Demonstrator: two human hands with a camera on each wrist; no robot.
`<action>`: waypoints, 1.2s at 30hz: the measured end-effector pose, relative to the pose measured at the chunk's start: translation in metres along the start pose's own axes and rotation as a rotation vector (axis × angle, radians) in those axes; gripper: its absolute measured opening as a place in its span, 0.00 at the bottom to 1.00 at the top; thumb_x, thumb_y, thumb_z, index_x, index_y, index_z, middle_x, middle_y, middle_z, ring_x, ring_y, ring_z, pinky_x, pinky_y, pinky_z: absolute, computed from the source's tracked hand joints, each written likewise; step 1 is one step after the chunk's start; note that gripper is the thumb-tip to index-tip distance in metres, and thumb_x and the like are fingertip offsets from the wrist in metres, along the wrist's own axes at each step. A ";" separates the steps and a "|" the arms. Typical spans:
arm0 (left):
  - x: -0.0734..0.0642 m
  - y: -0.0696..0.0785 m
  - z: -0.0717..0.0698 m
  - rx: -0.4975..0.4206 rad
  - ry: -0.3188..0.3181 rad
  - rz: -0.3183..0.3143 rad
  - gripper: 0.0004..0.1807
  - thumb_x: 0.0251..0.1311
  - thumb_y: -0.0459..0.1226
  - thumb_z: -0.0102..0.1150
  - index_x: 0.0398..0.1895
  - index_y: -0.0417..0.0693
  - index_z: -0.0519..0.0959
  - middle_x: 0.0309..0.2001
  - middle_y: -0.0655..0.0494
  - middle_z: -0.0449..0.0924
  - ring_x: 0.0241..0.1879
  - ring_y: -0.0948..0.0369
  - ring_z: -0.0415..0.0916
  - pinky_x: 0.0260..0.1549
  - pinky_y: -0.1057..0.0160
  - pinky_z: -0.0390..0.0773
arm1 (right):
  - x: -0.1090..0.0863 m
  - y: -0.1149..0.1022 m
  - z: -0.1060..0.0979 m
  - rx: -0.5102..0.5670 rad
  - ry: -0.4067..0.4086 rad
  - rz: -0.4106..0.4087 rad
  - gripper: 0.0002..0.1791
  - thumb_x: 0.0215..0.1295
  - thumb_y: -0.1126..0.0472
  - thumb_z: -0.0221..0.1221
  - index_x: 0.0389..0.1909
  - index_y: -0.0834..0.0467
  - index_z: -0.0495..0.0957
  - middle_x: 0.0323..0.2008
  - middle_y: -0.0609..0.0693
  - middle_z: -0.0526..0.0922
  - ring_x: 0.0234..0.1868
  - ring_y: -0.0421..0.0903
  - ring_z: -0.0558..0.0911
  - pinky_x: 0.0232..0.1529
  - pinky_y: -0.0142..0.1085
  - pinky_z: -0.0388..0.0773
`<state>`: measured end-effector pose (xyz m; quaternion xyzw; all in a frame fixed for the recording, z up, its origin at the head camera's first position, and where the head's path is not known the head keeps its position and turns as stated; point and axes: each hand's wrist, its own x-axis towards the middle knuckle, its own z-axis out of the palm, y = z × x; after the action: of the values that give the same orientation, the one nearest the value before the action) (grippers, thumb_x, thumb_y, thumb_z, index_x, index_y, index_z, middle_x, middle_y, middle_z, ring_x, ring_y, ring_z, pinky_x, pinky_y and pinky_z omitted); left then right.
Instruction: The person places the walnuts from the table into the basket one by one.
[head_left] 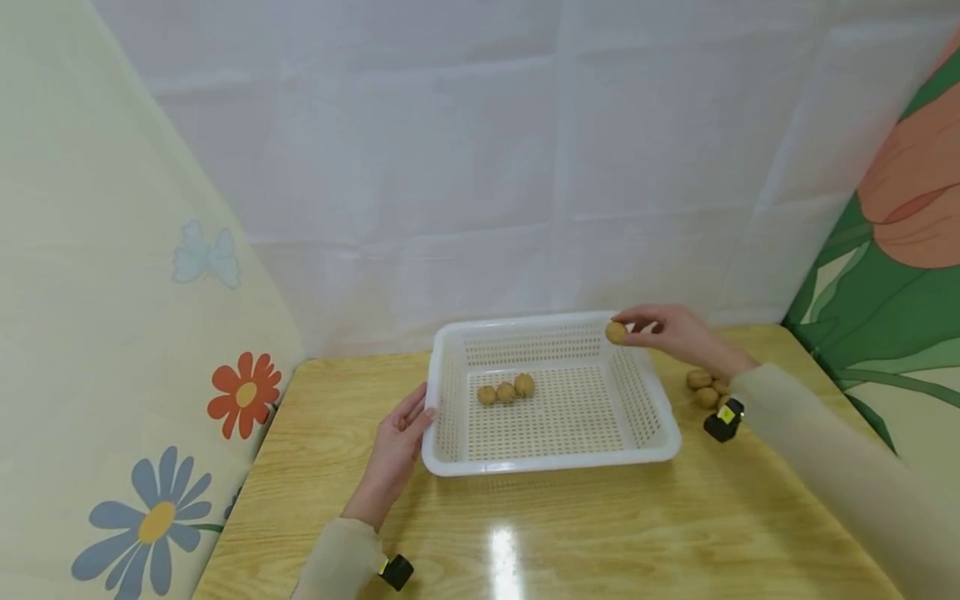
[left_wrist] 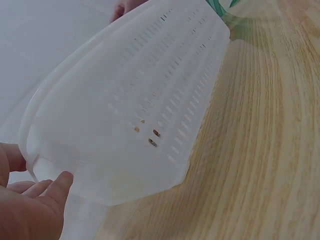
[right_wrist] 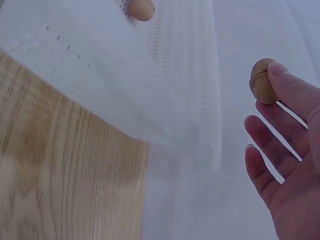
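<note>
The plastic basket [head_left: 551, 464] is white, patterned with rows of small slots. The walnuts [head_left: 506, 392] are tan-brown, and the tabletop [head_left: 600, 533] is honey-yellow with streaked wood grain. The sleeves [head_left: 832, 467] are plain cream; the wrist cameras [head_left: 723, 423] are black with yellow patches. The back cloth [head_left: 450, 167] is plain greyish white. The pale cream left cloth [head_left: 90, 250] bears a light-blue butterfly [head_left: 206, 255], a red flower [head_left: 245, 395] and a grey-blue flower [head_left: 153, 525], both yellow-centred; the right cloth [head_left: 937, 442] shows a coral tulip [head_left: 922, 183] and green leaves [head_left: 870, 300].

Creased white backdrop [head_left: 420, 167], 2 floral side panels [head_left: 97, 317] (1 with a butterfly [head_left: 223, 260]), glossy wood-grain table [head_left: 615, 533]
</note>
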<state>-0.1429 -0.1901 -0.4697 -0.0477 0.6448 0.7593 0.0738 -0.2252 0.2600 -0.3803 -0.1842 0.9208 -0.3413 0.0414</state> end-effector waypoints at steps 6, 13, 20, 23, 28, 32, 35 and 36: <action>-0.001 0.000 0.000 0.016 -0.003 0.019 0.32 0.78 0.32 0.53 0.81 0.40 0.59 0.78 0.41 0.63 0.75 0.49 0.63 0.61 0.65 0.77 | 0.025 -0.010 0.022 0.023 -0.028 -0.052 0.22 0.72 0.54 0.67 0.64 0.55 0.82 0.56 0.52 0.86 0.50 0.48 0.82 0.51 0.45 0.80; 0.000 0.001 0.001 0.000 -0.018 0.025 0.31 0.78 0.30 0.51 0.80 0.40 0.59 0.77 0.41 0.63 0.74 0.50 0.64 0.61 0.65 0.79 | 0.045 -0.019 0.050 0.067 -0.087 -0.084 0.24 0.71 0.57 0.67 0.64 0.60 0.81 0.56 0.55 0.87 0.47 0.51 0.83 0.45 0.39 0.81; -0.001 0.000 -0.001 -0.003 -0.029 0.038 0.31 0.78 0.31 0.52 0.81 0.39 0.59 0.77 0.41 0.63 0.73 0.51 0.65 0.61 0.65 0.79 | 0.060 -0.028 0.073 0.073 -0.129 -0.136 0.22 0.68 0.59 0.69 0.60 0.62 0.84 0.55 0.56 0.87 0.47 0.50 0.84 0.46 0.42 0.82; -0.001 0.001 -0.001 -0.003 -0.027 0.036 0.31 0.78 0.31 0.52 0.80 0.39 0.59 0.77 0.41 0.63 0.72 0.54 0.68 0.60 0.65 0.79 | 0.069 -0.025 0.085 0.093 -0.157 -0.133 0.21 0.69 0.59 0.69 0.60 0.62 0.84 0.55 0.56 0.87 0.47 0.48 0.84 0.48 0.42 0.82; -0.002 0.001 0.000 -0.001 -0.025 0.033 0.31 0.78 0.31 0.53 0.80 0.39 0.59 0.77 0.41 0.63 0.70 0.56 0.70 0.61 0.65 0.79 | 0.079 -0.017 0.103 0.097 -0.211 -0.119 0.19 0.69 0.61 0.68 0.57 0.63 0.84 0.53 0.55 0.87 0.48 0.48 0.84 0.51 0.43 0.83; -0.003 0.000 0.000 0.001 -0.028 0.039 0.31 0.78 0.31 0.52 0.80 0.39 0.59 0.77 0.40 0.63 0.73 0.52 0.66 0.61 0.64 0.78 | 0.083 -0.014 0.115 0.050 -0.247 -0.116 0.18 0.68 0.61 0.69 0.56 0.63 0.85 0.53 0.55 0.88 0.50 0.50 0.85 0.53 0.44 0.84; -0.002 0.001 -0.001 0.009 -0.032 0.046 0.31 0.78 0.32 0.52 0.81 0.39 0.59 0.77 0.40 0.62 0.74 0.50 0.65 0.61 0.64 0.78 | 0.085 -0.015 0.121 0.034 -0.264 -0.109 0.19 0.68 0.60 0.69 0.57 0.63 0.84 0.52 0.54 0.88 0.51 0.51 0.84 0.54 0.43 0.84; -0.002 0.001 -0.001 0.010 -0.030 0.047 0.31 0.78 0.32 0.52 0.81 0.39 0.59 0.78 0.41 0.63 0.74 0.51 0.66 0.61 0.64 0.79 | 0.086 -0.016 0.123 0.032 -0.268 -0.113 0.19 0.68 0.60 0.69 0.57 0.63 0.84 0.52 0.54 0.88 0.51 0.51 0.84 0.54 0.44 0.84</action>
<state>-0.1408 -0.1913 -0.4686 -0.0209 0.6484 0.7581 0.0659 -0.2748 0.1419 -0.4594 -0.2788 0.8896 -0.3302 0.1478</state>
